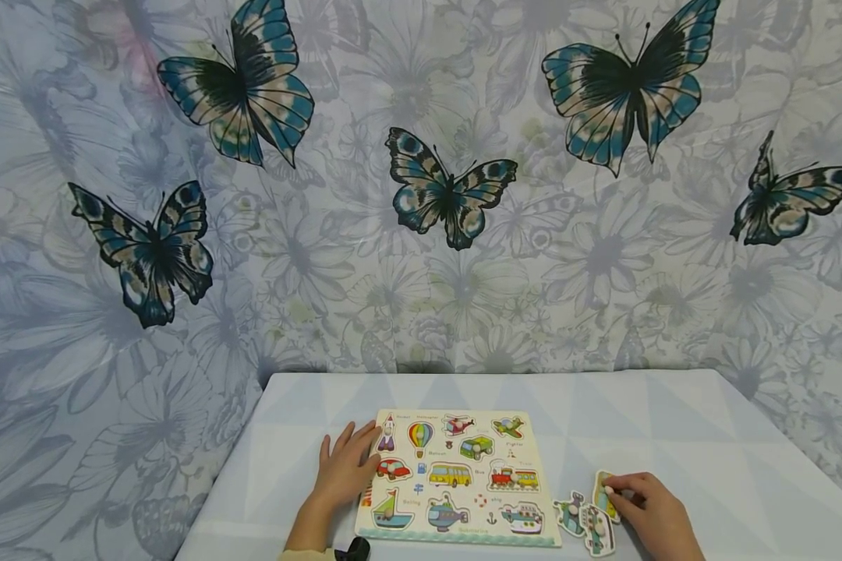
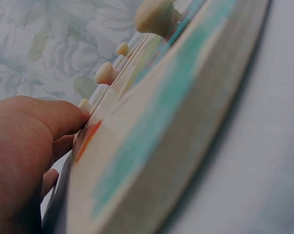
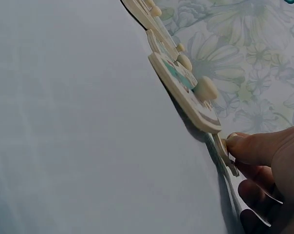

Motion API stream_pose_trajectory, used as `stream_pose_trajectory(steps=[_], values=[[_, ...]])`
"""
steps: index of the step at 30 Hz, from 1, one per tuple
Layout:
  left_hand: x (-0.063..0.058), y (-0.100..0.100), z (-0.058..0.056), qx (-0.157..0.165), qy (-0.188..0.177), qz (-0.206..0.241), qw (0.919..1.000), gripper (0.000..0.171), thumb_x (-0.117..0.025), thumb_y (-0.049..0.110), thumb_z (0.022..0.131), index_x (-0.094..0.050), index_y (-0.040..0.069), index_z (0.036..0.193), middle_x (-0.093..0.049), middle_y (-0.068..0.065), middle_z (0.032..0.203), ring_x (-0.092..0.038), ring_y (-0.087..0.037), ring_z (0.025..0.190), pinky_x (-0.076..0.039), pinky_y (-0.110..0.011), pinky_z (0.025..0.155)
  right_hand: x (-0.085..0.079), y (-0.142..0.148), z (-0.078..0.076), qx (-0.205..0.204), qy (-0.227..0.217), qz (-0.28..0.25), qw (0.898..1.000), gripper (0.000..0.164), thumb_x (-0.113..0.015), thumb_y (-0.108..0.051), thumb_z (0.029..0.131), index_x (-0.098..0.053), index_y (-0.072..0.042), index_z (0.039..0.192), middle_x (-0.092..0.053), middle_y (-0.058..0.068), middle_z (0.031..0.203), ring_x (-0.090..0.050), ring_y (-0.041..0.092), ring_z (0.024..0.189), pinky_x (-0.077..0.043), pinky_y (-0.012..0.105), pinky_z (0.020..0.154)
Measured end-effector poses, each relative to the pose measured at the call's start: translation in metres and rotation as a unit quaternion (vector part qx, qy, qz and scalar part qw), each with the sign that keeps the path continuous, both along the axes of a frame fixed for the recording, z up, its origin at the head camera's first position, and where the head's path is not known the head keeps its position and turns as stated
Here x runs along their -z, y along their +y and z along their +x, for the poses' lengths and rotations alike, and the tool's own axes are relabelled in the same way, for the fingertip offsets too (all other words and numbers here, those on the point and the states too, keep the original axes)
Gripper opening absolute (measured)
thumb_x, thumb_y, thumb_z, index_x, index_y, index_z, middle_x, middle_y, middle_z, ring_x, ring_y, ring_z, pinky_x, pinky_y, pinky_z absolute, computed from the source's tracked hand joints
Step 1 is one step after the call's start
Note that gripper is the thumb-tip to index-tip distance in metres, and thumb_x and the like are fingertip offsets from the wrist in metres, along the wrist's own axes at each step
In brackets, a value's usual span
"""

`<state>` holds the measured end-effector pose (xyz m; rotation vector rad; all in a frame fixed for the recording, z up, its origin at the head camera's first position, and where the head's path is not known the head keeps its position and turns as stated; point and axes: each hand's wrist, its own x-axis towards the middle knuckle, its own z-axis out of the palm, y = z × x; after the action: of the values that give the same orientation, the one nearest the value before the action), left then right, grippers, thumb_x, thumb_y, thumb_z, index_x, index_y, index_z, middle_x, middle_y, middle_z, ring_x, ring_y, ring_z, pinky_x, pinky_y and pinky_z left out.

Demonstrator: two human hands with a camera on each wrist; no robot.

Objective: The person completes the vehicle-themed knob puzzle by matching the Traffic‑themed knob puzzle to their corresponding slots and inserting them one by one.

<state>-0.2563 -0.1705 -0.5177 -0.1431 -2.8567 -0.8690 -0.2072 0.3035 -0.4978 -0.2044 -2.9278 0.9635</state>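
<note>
A wooden knob puzzle board (image 1: 484, 500) with pictures of vehicles lies flat on the table. My left hand (image 1: 347, 467) rests at its left edge, fingers spread and thumb on the board's face; in the left wrist view the thumb (image 2: 71, 117) lies close to a knob. To the board's right, my right hand (image 1: 652, 510) pinches a yellow-green puzzle piece (image 1: 601, 492) between thumb and fingers. Beside that piece are two others, a greenish puzzle piece (image 1: 571, 514) and a grey-white puzzle piece (image 1: 599, 532). From the right wrist, a piece with a round knob (image 3: 186, 92) shows nearest.
A pale table (image 1: 309, 397) with faint triangles carries everything. Behind it stands a wall (image 1: 344, 312) with flower print and several teal butterflies. A small black object (image 1: 354, 548) sits by the left wrist.
</note>
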Motion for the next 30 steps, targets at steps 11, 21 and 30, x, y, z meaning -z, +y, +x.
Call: stream_pose_trajectory(steps=[11, 21, 30], values=[[-0.004, 0.001, 0.001, 0.001, -0.001, -0.001, 1.0000, 0.050, -0.064, 0.026, 0.095, -0.057, 0.018, 0.143, -0.049, -0.002, 0.155, -0.028, -0.040, 0.151, -0.003, -0.074, 0.117, -0.005, 0.003, -0.004, 0.040, 0.001, 0.000, 0.999, 0.035, -0.074, -0.030, 0.089, -0.073, -0.003, 0.112, -0.063, 0.007, 0.099, -0.048, 0.016, 0.076, -0.036, 0.027, 0.060], [-0.002, 0.001, 0.000, -0.002, -0.003, 0.006, 1.0000, 0.050, -0.064, 0.026, 0.094, -0.057, 0.017, 0.143, -0.049, -0.002, 0.155, -0.028, -0.039, 0.151, -0.002, -0.071, 0.118, -0.009, -0.006, -0.005, 0.043, 0.017, -0.002, 0.999, 0.029, -0.077, -0.031, 0.087, -0.075, -0.006, 0.101, -0.061, 0.006, 0.093, -0.045, 0.017, 0.072, -0.032, 0.027, 0.058], [0.000, 0.000, -0.001, 0.001, 0.003, 0.001, 1.0000, 0.050, -0.064, 0.026, 0.094, -0.057, 0.018, 0.143, -0.049, -0.001, 0.154, -0.029, -0.040, 0.151, -0.003, -0.072, 0.117, -0.018, -0.033, -0.006, 0.004, 0.023, -0.008, 1.000, 0.023, -0.077, -0.032, 0.087, -0.074, -0.012, 0.097, -0.062, 0.004, 0.097, -0.043, 0.015, 0.072, -0.033, 0.027, 0.057]])
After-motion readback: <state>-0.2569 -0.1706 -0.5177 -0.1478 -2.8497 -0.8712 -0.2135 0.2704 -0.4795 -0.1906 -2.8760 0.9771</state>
